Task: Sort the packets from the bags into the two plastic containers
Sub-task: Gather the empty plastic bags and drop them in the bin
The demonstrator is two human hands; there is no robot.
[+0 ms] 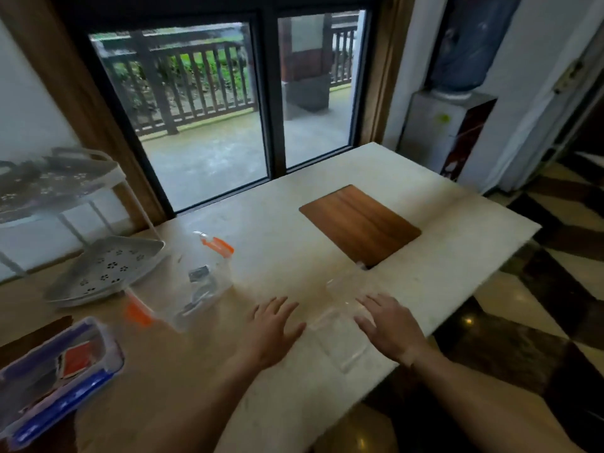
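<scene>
- Head view, looking forward and down over the pale table (425, 204), with both of our forearms reaching in from 6 o'clock.
- Left hand (274, 331): fingers straight and spread, palm down, holding nothing; we could not tell whether it touched the tabletop or hovered just above it.
- Right hand (389, 328): likewise flat and spread, gripping nothing, its fingertips at or over the edge of the clear bag (340, 341).
- Clear bag: a nearly transparent plastic sheet lying flat between our hands, its long axis running roughly from 6 to 12 o'clock. It lay toward 3 o'clock of the left hand and 9 o'clock of the right, the right hand being the nearer. Blur kept us from seeing whether any packets remained inside.
- Orange-clipped container (196, 282): clear, lid off, standing at about 10 o'clock from the left hand, near it, with a few dark packets (198, 274) inside.
- Blue-clipped container (55, 377): at 8 to 9 o'clock, well apart from both hands, holding a red packet (80, 359) among darker ones.
- Judgement: any packet taken from the bag would have to travel leftward, so the left hand was better placed for both containers.
- Also shown: a wooden inset panel (359, 220) at 12 o'clock and a perforated grey rack (108, 269) beyond the orange-clipped container.
</scene>
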